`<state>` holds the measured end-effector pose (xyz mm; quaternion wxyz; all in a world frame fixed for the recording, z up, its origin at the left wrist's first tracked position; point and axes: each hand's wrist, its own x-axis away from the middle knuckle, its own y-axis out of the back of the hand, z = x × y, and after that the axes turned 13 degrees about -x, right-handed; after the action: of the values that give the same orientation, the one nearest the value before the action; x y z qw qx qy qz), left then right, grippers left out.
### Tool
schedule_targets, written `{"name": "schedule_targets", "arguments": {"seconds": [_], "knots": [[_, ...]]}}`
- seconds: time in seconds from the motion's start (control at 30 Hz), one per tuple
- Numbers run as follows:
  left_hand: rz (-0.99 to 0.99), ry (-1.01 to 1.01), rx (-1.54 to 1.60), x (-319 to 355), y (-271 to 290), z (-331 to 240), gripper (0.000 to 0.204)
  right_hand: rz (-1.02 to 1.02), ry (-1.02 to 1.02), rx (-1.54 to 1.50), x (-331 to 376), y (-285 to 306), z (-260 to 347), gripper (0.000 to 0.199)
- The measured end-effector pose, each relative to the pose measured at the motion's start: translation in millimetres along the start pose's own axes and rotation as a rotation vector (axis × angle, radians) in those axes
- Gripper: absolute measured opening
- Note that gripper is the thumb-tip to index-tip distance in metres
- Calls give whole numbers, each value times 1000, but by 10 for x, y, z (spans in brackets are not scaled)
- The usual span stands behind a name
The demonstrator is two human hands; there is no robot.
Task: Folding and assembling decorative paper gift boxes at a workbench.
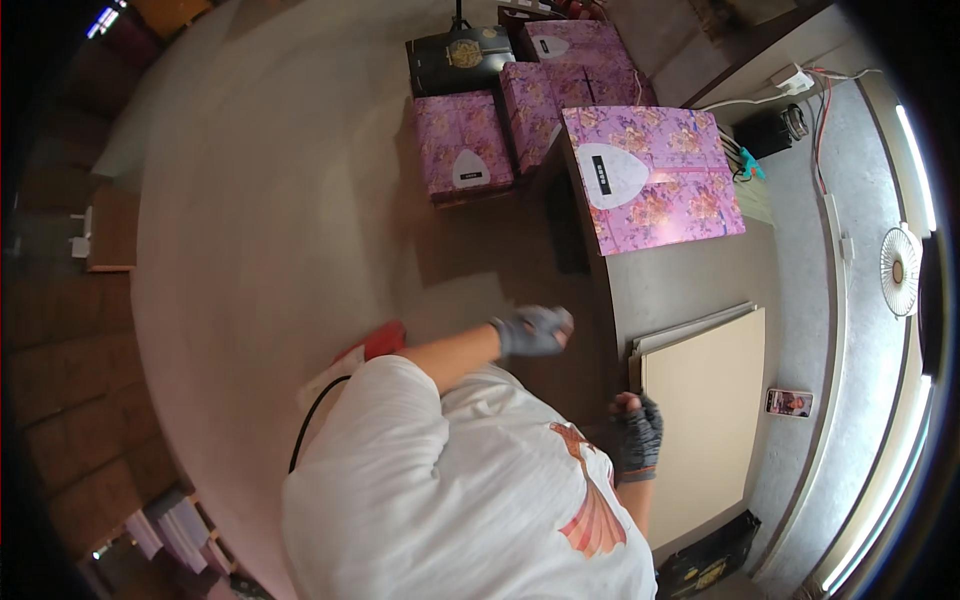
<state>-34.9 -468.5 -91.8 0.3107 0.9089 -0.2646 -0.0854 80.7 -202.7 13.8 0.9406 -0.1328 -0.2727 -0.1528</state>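
Handle flat, beige, rectangular boards (700, 420) on the grey-brown desk (680, 285) by their edges; with grey-gloved left hand (537, 332) blurred mid-air and dark-grey-gloved right hand (641, 437) curled beside them, cannot tell either grip.

It looks like a packing workshop: floral purple boxes (465, 140) stand on the floor (290, 200), and flat boards (705, 420) lie stacked on a counter (685, 285).

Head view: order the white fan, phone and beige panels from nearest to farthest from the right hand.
1. Beige panels, just right of the right hand.
2. Phone, beyond the panels' right edge.
3. White fan, farther right and higher in view.
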Motion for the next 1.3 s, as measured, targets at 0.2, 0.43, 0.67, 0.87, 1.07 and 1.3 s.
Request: {"name": "schedule_targets", "arguments": {"seconds": [0.2,0.43,0.67,0.87,1.07,1.3], "knots": [[366,1505,-270,2243,629,2323,67,-209,19,-91,-36,574,331,25],[298,1752,-137,3097,944,2715,42,-374,88,-72,-10,1107,84,31],[361,838,-247,425,655,1773,48,-446,346,938,82,1295,62,47],[796,290,200,-1039,340,-150,40,-700,127,762,499,1214,86,50],[328,-155,105,-1682,-279,-806,58,-1039,112,826,1257,1574,-792,54],[404,-107,-213,-1759,-634,-1024,92,-1329,38,579,1909,2048,-1317,68]]}}
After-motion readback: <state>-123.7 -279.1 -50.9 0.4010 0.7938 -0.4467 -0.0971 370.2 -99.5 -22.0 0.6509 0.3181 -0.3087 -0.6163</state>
